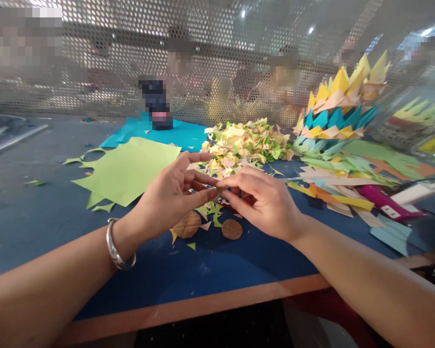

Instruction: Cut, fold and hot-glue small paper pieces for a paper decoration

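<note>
2 hands (pixel 166 195) pinch 1 small piece (pixel 221 189), fingers (pixel 237 181) nearly closed.

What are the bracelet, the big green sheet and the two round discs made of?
Bracelet: likely polished metal, silvery with bright glints. Green sheet: matte paper or thin card, flat with cut edges. Round discs: brown and streaked like wood, though possibly card.

Has a blue worktop (pixel 210 275) with a reddish-brown edge (pixel 203 303), a perforated grey screen (pixel 217 46) behind, and small bright light spots (pixel 311 30) high up.
</note>
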Action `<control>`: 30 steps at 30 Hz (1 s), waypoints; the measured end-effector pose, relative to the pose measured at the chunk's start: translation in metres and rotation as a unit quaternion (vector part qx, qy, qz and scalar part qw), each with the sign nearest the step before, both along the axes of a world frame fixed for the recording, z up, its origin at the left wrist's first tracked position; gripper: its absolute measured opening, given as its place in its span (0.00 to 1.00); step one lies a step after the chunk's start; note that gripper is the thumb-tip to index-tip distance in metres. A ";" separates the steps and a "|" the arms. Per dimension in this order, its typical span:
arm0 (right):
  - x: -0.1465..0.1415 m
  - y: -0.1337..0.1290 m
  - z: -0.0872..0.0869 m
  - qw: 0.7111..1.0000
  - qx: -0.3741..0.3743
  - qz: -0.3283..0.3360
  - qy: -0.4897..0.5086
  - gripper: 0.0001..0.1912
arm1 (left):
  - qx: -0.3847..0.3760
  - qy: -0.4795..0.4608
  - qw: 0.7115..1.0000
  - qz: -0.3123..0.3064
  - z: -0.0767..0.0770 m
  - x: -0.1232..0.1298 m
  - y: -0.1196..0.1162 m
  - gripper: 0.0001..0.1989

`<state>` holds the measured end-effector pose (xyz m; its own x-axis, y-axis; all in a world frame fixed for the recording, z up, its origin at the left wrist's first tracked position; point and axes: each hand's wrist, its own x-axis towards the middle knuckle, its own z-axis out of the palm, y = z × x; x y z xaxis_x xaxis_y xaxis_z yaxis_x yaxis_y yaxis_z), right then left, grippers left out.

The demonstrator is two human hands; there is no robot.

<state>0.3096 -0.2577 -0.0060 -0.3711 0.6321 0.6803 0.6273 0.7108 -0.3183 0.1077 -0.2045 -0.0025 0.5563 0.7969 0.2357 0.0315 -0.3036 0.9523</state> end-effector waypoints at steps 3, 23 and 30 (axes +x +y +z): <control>0.000 0.000 0.000 1.000 0.002 0.000 -0.001 0.09 | -0.013 -0.007 1.000 0.000 0.000 0.000 0.000 0.30; -0.002 0.003 -0.003 1.000 -0.014 0.009 0.010 0.08 | 0.128 0.062 0.988 0.063 -0.003 0.002 -0.004 0.23; -0.001 0.002 -0.002 0.998 -0.050 0.010 0.047 0.06 | 0.123 0.041 0.990 0.063 -0.004 0.001 0.000 0.23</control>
